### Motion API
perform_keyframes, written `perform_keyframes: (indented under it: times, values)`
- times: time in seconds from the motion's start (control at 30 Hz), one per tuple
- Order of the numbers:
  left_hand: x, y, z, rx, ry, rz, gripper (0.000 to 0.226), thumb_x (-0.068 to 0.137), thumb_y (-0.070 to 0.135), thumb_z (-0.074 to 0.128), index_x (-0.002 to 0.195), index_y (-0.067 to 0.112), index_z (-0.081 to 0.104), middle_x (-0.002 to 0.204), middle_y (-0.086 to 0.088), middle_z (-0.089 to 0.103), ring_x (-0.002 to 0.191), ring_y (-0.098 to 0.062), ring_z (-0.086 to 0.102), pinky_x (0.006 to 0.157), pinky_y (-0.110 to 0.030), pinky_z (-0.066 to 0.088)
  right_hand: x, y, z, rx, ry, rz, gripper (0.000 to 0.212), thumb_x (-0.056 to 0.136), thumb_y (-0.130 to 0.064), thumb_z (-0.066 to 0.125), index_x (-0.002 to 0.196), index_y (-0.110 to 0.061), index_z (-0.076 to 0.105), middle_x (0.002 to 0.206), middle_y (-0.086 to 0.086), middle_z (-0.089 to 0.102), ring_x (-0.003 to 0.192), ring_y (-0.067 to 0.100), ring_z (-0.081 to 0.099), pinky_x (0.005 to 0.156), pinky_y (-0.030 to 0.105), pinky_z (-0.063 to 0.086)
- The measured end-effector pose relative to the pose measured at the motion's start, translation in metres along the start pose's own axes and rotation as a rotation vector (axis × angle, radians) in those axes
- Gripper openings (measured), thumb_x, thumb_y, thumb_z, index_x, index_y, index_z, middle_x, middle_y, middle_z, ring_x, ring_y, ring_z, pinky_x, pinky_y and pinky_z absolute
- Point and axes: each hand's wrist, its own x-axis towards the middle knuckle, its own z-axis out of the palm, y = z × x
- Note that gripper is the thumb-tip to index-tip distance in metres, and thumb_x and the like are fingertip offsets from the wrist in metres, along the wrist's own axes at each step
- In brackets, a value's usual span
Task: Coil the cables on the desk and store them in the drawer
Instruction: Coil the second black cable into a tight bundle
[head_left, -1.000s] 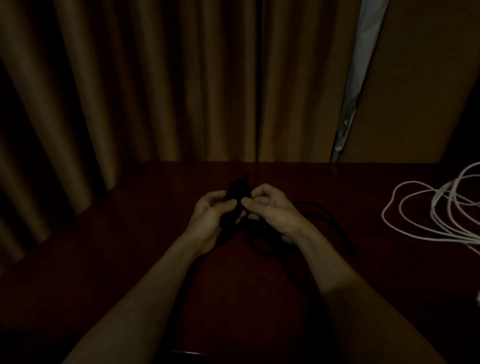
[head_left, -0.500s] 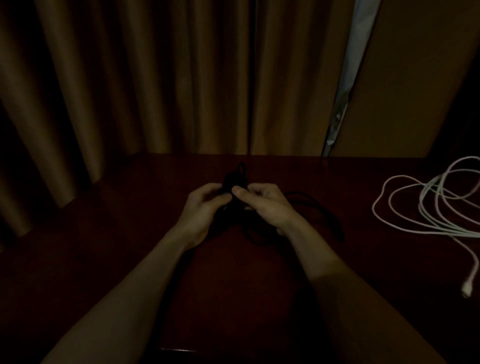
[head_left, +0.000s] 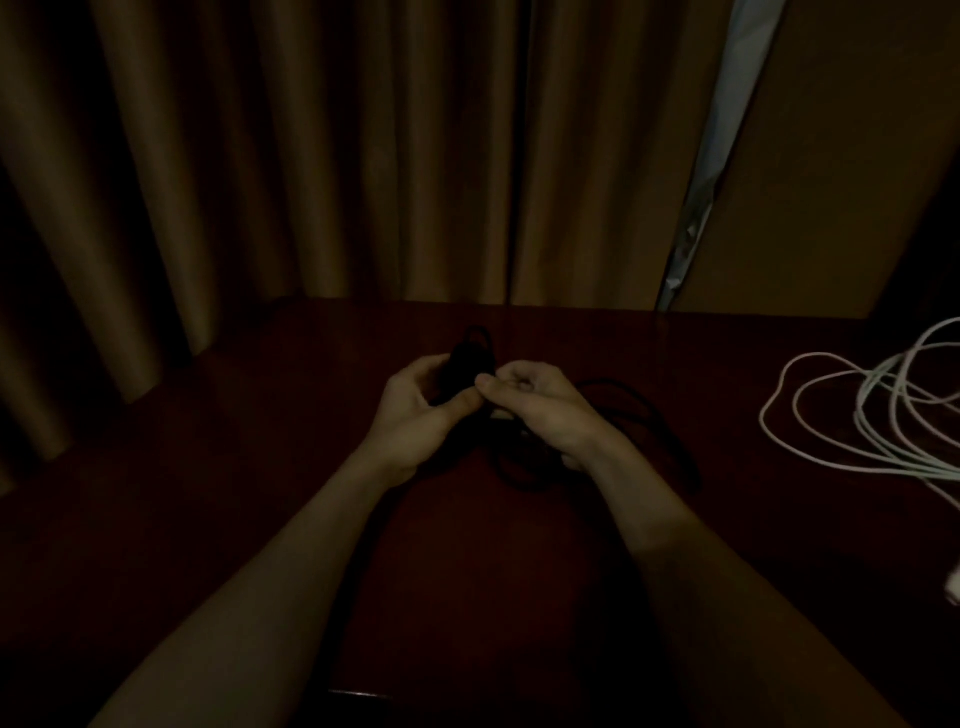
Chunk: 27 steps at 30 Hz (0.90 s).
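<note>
Holding a black cable, both hands meet over the middle of the dark desk. The left hand curls round its small bunched loops. The right hand pinches the cable just beside it. More black loops lie on the desk by that hand. A white cable lies loose at the right. Brown curtains hang behind.

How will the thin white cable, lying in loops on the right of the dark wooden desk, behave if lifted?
Probably floppy: the thin white cable lies in loose, uneven loops, which would likely sag and tangle. It looks light, being so thin. The small white plug nearer the person, seemingly its end, may dangle and swing.
</note>
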Motion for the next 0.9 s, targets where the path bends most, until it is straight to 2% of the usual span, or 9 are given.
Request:
perform_keyframes:
  times: [0.1,0.23,0.33,0.43,0.53,0.63,0.73,0.83,0.9]
  values:
    - [0.002,0.001,-0.003,-0.12,-0.001,-0.091,0.037,0.09,0.012,0.079,0.125,0.015,0.069,0.122,0.0,0.071,0.102,-0.009,0.073,0.078,-0.022,0.059,-0.002,-0.001,-0.003,0.047,-0.043,0.032,0.025,0.1,-0.034,0.066,0.103,-0.009,0.064,0.083,0.003,0.069,0.067,0.009,0.065,0.052,0.018,0.046]
    - [0.005,0.004,-0.009,-0.242,-0.048,-0.171,0.037,0.09,0.008,0.076,0.127,0.011,0.069,0.121,-0.009,0.074,0.103,-0.021,0.076,0.079,-0.029,0.061,-0.002,0.0,-0.006,0.168,-0.109,0.077,0.019,0.102,-0.026,0.063,0.109,-0.008,0.062,0.075,-0.001,0.068,0.058,0.006,0.061,0.051,0.019,0.045]
    - [0.006,0.006,-0.012,-0.33,-0.074,-0.225,0.039,0.091,0.006,0.073,0.128,0.007,0.065,0.118,-0.015,0.074,0.096,-0.027,0.077,0.077,-0.031,0.061,-0.002,-0.001,-0.006,0.167,-0.145,0.082,0.018,0.103,-0.024,0.061,0.104,-0.006,0.063,0.076,-0.004,0.071,0.059,0.002,0.062,0.053,0.016,0.045]
    - [0.008,0.007,-0.013,-0.452,-0.114,-0.291,0.035,0.089,0.009,0.071,0.122,0.001,0.064,0.113,-0.017,0.075,0.092,-0.029,0.077,0.075,-0.029,0.061,-0.002,-0.001,-0.004,0.151,-0.132,0.092,0.02,0.101,-0.029,0.063,0.096,-0.01,0.061,0.074,-0.008,0.073,0.062,0.002,0.064,0.061,0.024,0.042]
    - [0.01,0.007,-0.015,-0.426,-0.158,-0.292,0.032,0.087,0.015,0.071,0.116,0.002,0.066,0.106,-0.014,0.077,0.093,-0.028,0.077,0.075,-0.028,0.06,0.0,0.002,-0.003,0.15,-0.091,0.075,0.022,0.099,-0.032,0.066,0.093,-0.013,0.057,0.079,-0.004,0.074,0.069,0.007,0.067,0.065,0.029,0.042]
    - [0.009,0.003,-0.015,-0.343,-0.136,-0.25,0.024,0.095,0.01,0.067,0.118,0.005,0.068,0.106,-0.009,0.077,0.099,-0.025,0.074,0.079,-0.031,0.059,0.0,0.004,0.0,0.061,-0.027,0.026,0.025,0.098,-0.036,0.069,0.093,-0.014,0.06,0.087,0.0,0.071,0.076,0.008,0.068,0.063,0.022,0.048]
    - [0.004,0.001,-0.012,-0.17,-0.141,-0.144,0.032,0.093,0.004,0.072,0.124,0.008,0.068,0.111,-0.008,0.076,0.104,-0.024,0.074,0.085,-0.035,0.06,-0.001,0.005,0.004,0.009,0.046,-0.006,0.03,0.097,-0.037,0.07,0.097,-0.008,0.062,0.09,0.005,0.068,0.077,0.008,0.068,0.06,0.016,0.05]
    - [-0.001,0.0,-0.011,-0.108,-0.15,-0.082,0.04,0.086,0.007,0.081,0.125,0.009,0.069,0.116,-0.007,0.077,0.106,-0.022,0.075,0.089,-0.035,0.062,-0.003,0.004,0.006,-0.011,0.095,-0.024,0.04,0.095,-0.038,0.072,0.099,0.001,0.065,0.087,0.002,0.071,0.081,0.012,0.07,0.07,0.019,0.056]
    - [-0.001,-0.001,-0.012,-0.127,-0.124,-0.077,0.04,0.085,0.01,0.082,0.123,0.01,0.069,0.118,-0.008,0.076,0.107,-0.022,0.075,0.09,-0.035,0.061,-0.003,0.003,0.006,0.03,0.09,-0.008,0.035,0.094,-0.036,0.074,0.097,-0.002,0.065,0.085,-0.001,0.073,0.082,0.011,0.072,0.073,0.021,0.056]
